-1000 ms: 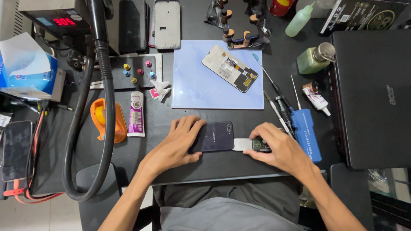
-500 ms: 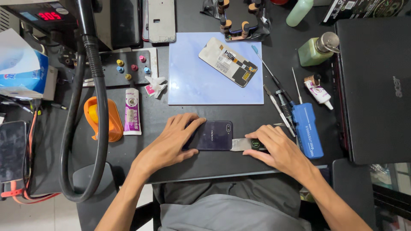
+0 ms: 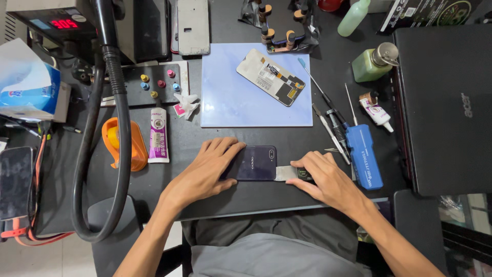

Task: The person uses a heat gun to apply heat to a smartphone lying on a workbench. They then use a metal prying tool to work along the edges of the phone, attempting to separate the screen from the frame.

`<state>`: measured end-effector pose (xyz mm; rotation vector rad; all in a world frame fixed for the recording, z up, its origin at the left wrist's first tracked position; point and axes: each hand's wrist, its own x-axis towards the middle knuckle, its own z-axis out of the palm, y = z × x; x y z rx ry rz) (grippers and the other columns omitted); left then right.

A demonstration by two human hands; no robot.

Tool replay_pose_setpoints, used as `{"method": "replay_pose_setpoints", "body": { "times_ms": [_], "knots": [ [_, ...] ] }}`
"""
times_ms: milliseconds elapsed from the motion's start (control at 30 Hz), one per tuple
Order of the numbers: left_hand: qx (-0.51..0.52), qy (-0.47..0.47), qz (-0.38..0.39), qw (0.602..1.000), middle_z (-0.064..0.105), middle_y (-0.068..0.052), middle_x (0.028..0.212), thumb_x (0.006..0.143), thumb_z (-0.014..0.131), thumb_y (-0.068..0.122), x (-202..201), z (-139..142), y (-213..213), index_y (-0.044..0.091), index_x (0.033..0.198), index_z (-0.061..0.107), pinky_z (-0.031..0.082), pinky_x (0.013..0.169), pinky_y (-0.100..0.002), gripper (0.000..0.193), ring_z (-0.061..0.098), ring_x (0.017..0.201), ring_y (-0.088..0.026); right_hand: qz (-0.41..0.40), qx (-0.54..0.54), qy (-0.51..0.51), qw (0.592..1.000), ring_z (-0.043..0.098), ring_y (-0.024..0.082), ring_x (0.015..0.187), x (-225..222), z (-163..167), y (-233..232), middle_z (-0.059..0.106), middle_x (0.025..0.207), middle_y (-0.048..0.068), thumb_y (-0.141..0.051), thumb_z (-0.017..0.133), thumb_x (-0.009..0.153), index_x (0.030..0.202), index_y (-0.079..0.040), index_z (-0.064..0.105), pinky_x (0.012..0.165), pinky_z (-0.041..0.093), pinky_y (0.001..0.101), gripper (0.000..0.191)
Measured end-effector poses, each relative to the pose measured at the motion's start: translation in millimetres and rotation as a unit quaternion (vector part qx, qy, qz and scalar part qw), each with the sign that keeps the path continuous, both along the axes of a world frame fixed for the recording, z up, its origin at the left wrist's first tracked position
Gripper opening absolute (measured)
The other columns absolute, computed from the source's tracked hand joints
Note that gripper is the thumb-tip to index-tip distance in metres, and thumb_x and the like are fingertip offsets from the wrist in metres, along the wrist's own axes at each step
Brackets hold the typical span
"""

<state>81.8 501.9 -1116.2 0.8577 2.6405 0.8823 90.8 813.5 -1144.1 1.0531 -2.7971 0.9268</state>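
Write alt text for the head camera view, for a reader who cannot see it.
A person's left hand presses a dark phone flat on a black workbench, while the right hand pushes a thin metal blade against the phone's right edge. Behind lie a pale blue mat bearing an opened phone, tools and a closed laptop.

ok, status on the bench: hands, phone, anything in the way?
Left hand flat on dark phone, pinning it. Right hand presses thin metal blade at phone's right edge. Blue tool lies beside right hand; nothing blocking.
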Motion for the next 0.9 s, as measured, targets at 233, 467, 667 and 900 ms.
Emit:
{"method": "replay_pose_setpoints", "body": {
  "times_ms": [233, 467, 667, 900],
  "knots": [
    [0.014, 0.016, 0.018, 1.0, 0.05, -0.016, 0.137, 0.069, 0.085, 0.016, 6.0, 6.9, -2.5, 0.001, 0.143, 0.045, 0.036, 0.107, -0.045, 0.085, 0.045, 0.128, -0.035, -0.031, -0.006, 0.033, 0.999, 0.061, 0.025, 0.082, 5.1, 11.6, -5.1, 0.066, 0.096, 0.006, -0.026, 0.081, 0.079, 0.103, -0.001, 0.066, 0.073, 0.04, 0.0374, 0.038],
    [0.427, -0.064, 0.182, 0.883, 0.059, -0.018, 0.133, 0.09, 0.076, 0.03, -35.7, 19.1, -1.1, 0.005, 0.159, 0.031, 0.046, 0.107, -0.042, 0.086, 0.06, 0.123, -0.03, -0.061, 0.027, -0.033, 0.997, 0.06, 0.028, 0.081, 8.5, 27.4, -7.6, 0.065, 0.1, 0.005, -0.031, 0.084, 0.072, 0.11, -0.007, 0.07, 0.075, 0.046, 0.0377, 0.046],
    [0.789, -0.001, 0.321, 0.524, 0.058, -0.021, 0.135, 0.103, 0.062, 0.036, -119.0, 44.2, -24.7, 0.005, 0.153, 0.026, 0.056, 0.092, -0.045, 0.07, 0.067, 0.119, -0.036, -0.063, 0.025, -0.041, 0.997, 0.06, 0.031, 0.088, 10.3, 31.5, -4.4, 0.062, 0.101, 0.007, -0.034, 0.083, 0.071, 0.116, -0.01, 0.07, 0.079, 0.049, 0.0402, 0.052],
    [0.715, 0.184, 0.36, 0.57, 0.064, -0.013, 0.086, 0.101, 0.063, 0.036, -153.7, 91.1, -55.0, 0.01, 0.115, 0.045, 0.062, 0.073, -0.039, 0.035, 0.069, 0.069, -0.024, -0.054, 0.031, -0.061, 0.996, 0.062, 0.031, 0.089, -3.4, 31.6, -1.4, 0.062, 0.105, 0.007, -0.033, 0.083, 0.075, 0.119, -0.012, 0.068, 0.081, 0.05, 0.0402, 0.051]
  ]
}}
